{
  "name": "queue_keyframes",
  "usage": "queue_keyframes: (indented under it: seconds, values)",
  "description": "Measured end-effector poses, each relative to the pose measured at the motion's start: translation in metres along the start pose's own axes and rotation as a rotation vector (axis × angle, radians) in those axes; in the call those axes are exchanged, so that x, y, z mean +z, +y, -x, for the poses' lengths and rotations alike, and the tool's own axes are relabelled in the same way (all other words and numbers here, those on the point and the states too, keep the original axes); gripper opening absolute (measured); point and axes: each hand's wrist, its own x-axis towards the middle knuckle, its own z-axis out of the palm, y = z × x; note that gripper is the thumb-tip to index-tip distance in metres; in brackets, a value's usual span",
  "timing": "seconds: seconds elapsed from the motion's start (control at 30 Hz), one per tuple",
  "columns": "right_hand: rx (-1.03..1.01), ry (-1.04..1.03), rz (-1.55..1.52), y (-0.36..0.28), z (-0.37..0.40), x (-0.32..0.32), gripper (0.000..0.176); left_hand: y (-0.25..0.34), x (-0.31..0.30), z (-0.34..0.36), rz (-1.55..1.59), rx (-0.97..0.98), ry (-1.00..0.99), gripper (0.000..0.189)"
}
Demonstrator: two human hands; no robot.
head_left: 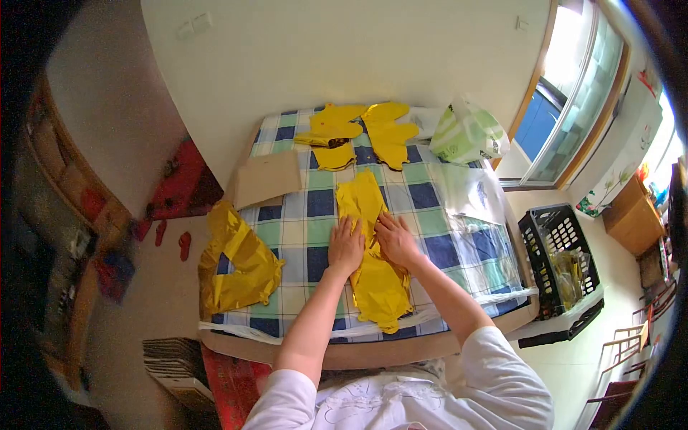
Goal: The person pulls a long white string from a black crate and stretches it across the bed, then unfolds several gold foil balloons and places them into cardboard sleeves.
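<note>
on the bench (261, 350), the long gold foil (380, 287) is laid over the checked cloth (430, 197), directly beneath the fingers. the left hand's fingers (347, 231) are stretched out along one edge, and the right hand's fingers (391, 228) are spread against the other; both sets look open, with nothing seen gripped. the creases between them would best be eased outward with light, even pressure, one side held down so that the thin sheet is neither dragged nor torn. to the left of the fingers, a crumpled gold foil (247, 251) is placed by the bench edge. to their right, a black crate (533, 247) is stood on the floor, with clear packaging (570, 278) and something yellowish inside. beyond the fingers, a cardboard sheet (271, 179) is set leftward, more gold foils (387, 132) are spread ahead, and a green-and-white bag (466, 136) is seen rightward, its contents hidden.
</note>
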Motion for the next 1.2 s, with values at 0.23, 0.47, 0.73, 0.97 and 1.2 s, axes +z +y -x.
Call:
queue_keyframes:
  seconds: [0.23, 0.47, 0.73, 0.97, 1.2]
  values:
    - [0.094, 0.184, -0.239, -0.010, -0.023, -0.023, 0.040, 0.000, 0.001, 0.002, -0.027, 0.000, 0.013, 0.044]
    - [-0.001, 0.034, 0.052, -0.007, -0.036, 0.002, 0.042, 0.000, 0.001, 0.000, 0.053, -0.029, 0.017, 0.043]
    - [-0.011, 0.048, 0.033, -0.003, -0.033, 0.009, 0.042, -0.018, -0.030, 0.032, 0.036, 0.016, -0.107, 0.051]
    - [-0.007, 0.067, 0.015, -0.004, -0.032, 0.009, 0.042, -0.018, -0.052, 0.075, 0.044, 0.096, -0.250, 0.073]
    - [0.008, 0.066, 0.010, -0.004, -0.032, 0.009, 0.042, -0.010, -0.076, 0.101, 0.071, 0.129, -0.339, 0.086]
